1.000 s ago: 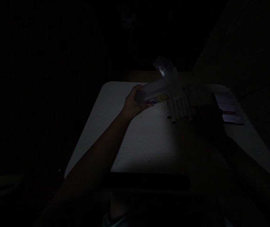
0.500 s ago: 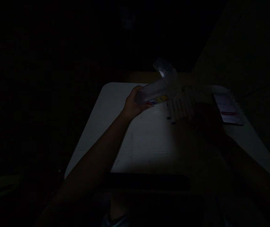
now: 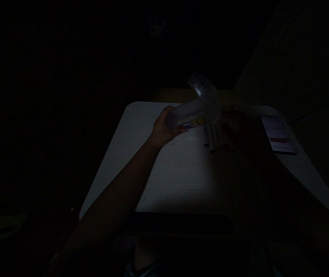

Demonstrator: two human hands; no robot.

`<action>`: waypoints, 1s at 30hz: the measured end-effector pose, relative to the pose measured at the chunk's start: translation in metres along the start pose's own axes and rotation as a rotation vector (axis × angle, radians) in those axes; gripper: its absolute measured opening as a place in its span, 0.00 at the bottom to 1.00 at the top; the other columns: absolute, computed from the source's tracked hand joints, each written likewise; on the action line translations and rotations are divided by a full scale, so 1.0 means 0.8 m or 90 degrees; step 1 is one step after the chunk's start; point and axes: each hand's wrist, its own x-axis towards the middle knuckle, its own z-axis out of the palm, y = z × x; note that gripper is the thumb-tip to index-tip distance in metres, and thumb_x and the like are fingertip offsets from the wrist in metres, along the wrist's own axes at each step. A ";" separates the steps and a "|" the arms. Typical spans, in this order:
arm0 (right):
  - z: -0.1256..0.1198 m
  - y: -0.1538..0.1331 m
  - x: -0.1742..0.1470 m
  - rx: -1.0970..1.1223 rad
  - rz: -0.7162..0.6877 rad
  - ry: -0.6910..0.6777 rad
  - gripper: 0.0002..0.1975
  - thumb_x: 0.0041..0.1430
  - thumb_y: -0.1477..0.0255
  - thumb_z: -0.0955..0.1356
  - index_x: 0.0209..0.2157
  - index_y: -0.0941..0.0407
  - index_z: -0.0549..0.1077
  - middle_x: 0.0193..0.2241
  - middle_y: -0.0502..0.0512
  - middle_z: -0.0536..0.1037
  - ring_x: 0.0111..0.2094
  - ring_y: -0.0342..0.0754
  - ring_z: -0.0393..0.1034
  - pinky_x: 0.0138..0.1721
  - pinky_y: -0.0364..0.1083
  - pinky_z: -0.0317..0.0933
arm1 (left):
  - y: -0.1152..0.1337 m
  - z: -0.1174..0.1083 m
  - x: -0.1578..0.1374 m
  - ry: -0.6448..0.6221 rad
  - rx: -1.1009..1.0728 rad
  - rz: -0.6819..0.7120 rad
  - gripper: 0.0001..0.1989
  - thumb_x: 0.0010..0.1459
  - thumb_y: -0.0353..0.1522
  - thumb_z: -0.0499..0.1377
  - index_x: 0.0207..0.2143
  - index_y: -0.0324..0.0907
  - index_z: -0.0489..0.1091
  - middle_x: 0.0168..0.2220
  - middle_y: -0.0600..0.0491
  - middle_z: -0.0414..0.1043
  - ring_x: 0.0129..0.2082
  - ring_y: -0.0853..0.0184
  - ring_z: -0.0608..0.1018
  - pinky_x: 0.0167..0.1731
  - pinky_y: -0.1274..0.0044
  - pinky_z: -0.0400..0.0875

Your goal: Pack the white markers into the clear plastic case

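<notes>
My left hand (image 3: 163, 127) is closed around the near left end of a clear plastic marker case (image 3: 186, 112). The case lies tilted over the table, its flap raised at the far end and a coloured label on its near side. Several markers (image 3: 212, 138) lie side by side just right of the case. Over the right part of these markers is my right hand (image 3: 243, 132), in deep shadow. Its fingers are too dark to make out, so whether it grips a marker is hidden.
A pale table (image 3: 176, 181) with a dark front edge (image 3: 178, 223) lies before me. On its right side rests a phone (image 3: 278, 134) with a lit screen. A greenish thing (image 3: 1, 227) shows at the lower left. The surroundings are very dark.
My right hand has shifted slightly away from me over the markers, and some of them look blurred. My left hand and the case have barely moved.
</notes>
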 end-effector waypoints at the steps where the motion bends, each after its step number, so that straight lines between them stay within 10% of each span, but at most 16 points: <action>1: 0.001 -0.001 0.002 -0.002 0.003 0.003 0.23 0.66 0.59 0.57 0.50 0.57 0.73 0.47 0.62 0.75 0.49 0.52 0.71 0.52 0.54 0.66 | 0.000 0.000 0.000 -0.002 -0.002 0.002 0.47 0.34 0.54 0.72 0.54 0.49 0.59 0.49 0.49 0.68 0.50 0.58 0.75 0.54 0.60 0.71; 30: -0.009 -0.043 0.044 -0.103 -0.088 -0.047 0.18 0.66 0.69 0.56 0.43 0.58 0.76 0.44 0.59 0.76 0.47 0.53 0.70 0.54 0.57 0.60 | -0.012 -0.002 0.001 0.035 0.016 0.064 0.51 0.36 0.53 0.72 0.59 0.48 0.55 0.59 0.44 0.61 0.60 0.52 0.68 0.60 0.59 0.65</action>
